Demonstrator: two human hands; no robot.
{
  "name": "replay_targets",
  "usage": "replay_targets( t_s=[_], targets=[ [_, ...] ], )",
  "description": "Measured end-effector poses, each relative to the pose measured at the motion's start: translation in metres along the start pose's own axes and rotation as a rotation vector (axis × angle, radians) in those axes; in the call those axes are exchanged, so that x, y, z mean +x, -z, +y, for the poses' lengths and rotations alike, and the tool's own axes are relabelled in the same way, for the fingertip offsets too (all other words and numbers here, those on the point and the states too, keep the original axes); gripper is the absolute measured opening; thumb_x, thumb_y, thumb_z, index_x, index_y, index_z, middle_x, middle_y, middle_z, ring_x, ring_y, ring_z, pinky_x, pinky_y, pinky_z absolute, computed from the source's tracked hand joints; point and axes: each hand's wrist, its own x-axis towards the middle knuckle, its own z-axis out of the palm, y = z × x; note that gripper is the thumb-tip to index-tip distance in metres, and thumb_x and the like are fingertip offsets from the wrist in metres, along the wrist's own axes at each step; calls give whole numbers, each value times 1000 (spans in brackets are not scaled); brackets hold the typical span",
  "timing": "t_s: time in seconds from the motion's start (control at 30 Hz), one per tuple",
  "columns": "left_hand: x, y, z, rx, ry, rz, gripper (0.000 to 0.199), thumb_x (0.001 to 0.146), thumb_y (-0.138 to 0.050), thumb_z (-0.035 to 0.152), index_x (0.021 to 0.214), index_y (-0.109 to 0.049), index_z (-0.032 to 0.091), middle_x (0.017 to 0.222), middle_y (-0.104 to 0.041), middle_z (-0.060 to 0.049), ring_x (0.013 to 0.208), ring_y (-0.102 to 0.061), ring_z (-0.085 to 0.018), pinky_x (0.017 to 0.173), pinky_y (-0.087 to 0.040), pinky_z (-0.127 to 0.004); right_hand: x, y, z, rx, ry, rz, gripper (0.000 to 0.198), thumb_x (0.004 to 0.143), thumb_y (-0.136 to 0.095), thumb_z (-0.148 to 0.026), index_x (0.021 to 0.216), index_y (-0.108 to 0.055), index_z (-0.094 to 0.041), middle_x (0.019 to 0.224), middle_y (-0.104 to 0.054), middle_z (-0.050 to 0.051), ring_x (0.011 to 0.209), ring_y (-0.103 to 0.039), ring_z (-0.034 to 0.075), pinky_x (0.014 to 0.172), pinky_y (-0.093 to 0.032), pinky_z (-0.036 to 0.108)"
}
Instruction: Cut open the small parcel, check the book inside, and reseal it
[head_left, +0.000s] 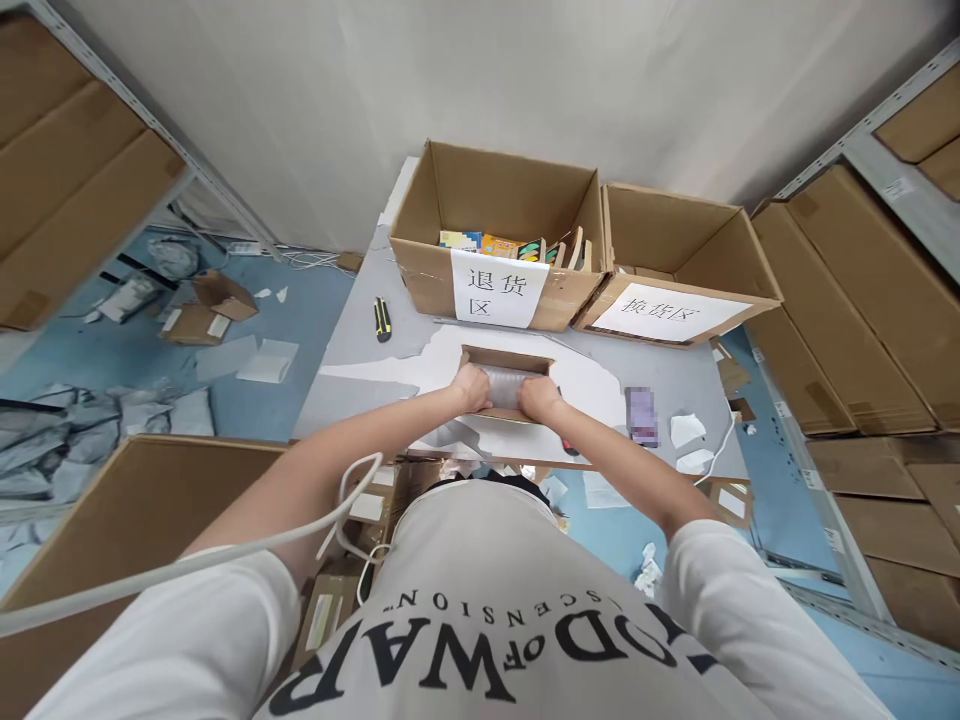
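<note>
A small cardboard box [510, 357] lies with its top side open at the front of the table. In it is a translucent, greyish plastic-wrapped bundle [507, 386], apparently bubble wrap; whatever is inside the wrap cannot be made out. My left hand [471, 387] grips the bundle's left end with curled fingers. At the other end my right hand [538, 398] is closed on it, its fingers partly down inside the box. White paper [592, 385] lies flat beneath the box. Close to my right wrist is a red and black object [570, 447], mostly covered by the arm.
Two labelled cartons stand at the back: the left carton [420, 285] holds colourful packages, beside the right carton [694, 335]. A yellow-black utility knife [382, 320] lies left, a blurred purple phone-like object [641, 416] right. A white cable [225, 560] crosses my left arm. Shelves flank the table.
</note>
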Motion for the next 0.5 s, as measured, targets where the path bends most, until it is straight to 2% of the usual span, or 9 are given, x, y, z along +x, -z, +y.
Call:
replay_targets(
  t_s=[0.07, 0.13, 0.23, 0.3, 0.37, 0.5],
  targets=[
    [-12, -10, -8, -6, 111, 77, 65, 82, -53, 58, 119, -66, 6, 133, -54, -27, 131, -42, -41, 104, -32, -49, -14, -7, 15, -16, -74, -6, 54, 89, -53, -45, 118, -65, -1, 129, -56, 30, 123, -53, 38, 98, -45, 46],
    [-23, -24, -15, -53, 197, 149, 97, 74, -52, 72, 136, -49, -1, 146, -38, -29, 141, -26, -41, 112, -21, -48, -28, -22, 28, 31, -98, 32, 86, 83, -53, -62, 138, -45, 4, 148, -34, 31, 139, -32, 40, 110, -35, 47],
    [-33, -52, -20, -151, 237, 245, 131, 58, -53, 85, 146, -25, -9, 153, -20, -31, 146, -11, -40, 117, -9, -45, -41, -57, 37, 184, -80, 154, 122, 70, -55, -77, 149, -15, 7, 157, -11, 29, 147, -10, 38, 118, -19, 48],
    [-32, -70, -20, -229, 254, 321, 142, 50, -55, 88, 148, -16, -9, 155, -13, -31, 146, -7, -41, 118, -8, -47, -41, -83, 38, 287, -80, 259, 130, 66, -56, -80, 151, -4, 4, 158, -5, 27, 148, -4, 37, 118, -14, 51],
    [-27, -86, -20, -336, 264, 389, 148, 46, -59, 87, 149, -8, -6, 156, -10, -30, 146, -6, -41, 117, -11, -49, -35, -105, 38, 379, -81, 359, 130, 68, -57, -77, 151, 4, 0, 158, -2, 27, 148, -2, 35, 118, -14, 53],
    [-16, -102, -22, -524, 226, 461, 152, 45, -68, 82, 150, 5, -1, 156, -8, -30, 147, -9, -36, 117, -19, -45, -20, -122, 42, 466, -66, 441, 127, 72, -63, -67, 150, 12, -1, 158, -2, 29, 148, -4, 33, 117, -19, 51]
  ],
)
